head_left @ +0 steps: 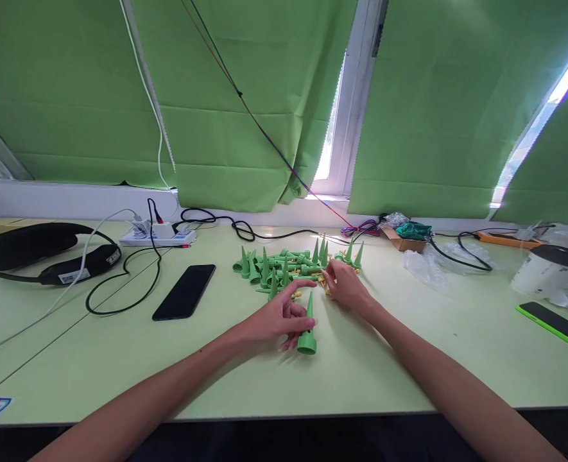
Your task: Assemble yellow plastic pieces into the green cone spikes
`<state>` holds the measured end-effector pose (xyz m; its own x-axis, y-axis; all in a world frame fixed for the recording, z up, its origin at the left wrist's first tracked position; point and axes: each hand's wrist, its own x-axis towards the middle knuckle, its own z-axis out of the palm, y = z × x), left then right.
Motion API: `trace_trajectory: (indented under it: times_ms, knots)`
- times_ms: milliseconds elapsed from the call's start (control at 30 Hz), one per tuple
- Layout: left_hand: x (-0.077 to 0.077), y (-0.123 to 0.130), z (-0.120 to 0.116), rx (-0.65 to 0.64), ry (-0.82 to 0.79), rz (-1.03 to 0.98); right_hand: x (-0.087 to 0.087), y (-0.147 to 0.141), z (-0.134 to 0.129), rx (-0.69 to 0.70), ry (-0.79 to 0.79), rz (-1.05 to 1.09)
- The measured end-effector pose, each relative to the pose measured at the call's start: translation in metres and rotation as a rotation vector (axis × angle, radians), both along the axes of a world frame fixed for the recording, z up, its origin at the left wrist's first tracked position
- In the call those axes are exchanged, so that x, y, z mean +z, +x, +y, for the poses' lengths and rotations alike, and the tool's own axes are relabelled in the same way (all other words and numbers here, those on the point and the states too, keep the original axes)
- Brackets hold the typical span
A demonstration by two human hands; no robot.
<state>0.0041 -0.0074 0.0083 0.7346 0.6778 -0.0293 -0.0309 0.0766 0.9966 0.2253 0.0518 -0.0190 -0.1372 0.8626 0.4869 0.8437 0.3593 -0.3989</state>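
A: What's at the far left of the pale green worktop (384, 366)?
B: A black, curved, padded band (28, 240) with a white label. Next come a white power strip (168, 239) with plugs in it and, nearer the person, a black rectangular phone (185, 292) lying flat.
A: And the left hand (288, 319)?
B: It's gripping a pointed green plastic cone (307, 341) with a wide round base, tip upward, in front of the heap of green plastic parts (284, 262). Several cones in that heap stand upright too.
A: Where's the right hand (345, 283)?
B: At the heap's right part, fingers bent together among small yellow pieces (328, 292). I can't tell whether it has gripped one.
A: Anything farther right?
B: A small brown cardboard box (404, 242) with crumpled dark green plastic (414, 231) on it, then a clear, crumpled plastic bag (425, 268) just beside it. Past those, a white, round-sided object with a black top (546, 273) sits behind a black slab with a bright green edge (558, 327).
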Motion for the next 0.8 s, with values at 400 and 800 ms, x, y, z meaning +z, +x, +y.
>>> trace_trajectory:
  times_ms: [400,800]
  knots:
    - [0.0084,0.0062,-0.0005,0.07,-0.334,-0.09,-0.0032,0.0013,0.0019,0.002,0.004,-0.015]
    - [0.0038,0.0025,0.0067,0.136,-0.438,-0.183,-0.0019,-0.0008,0.0004,0.005,-0.024,-0.014]
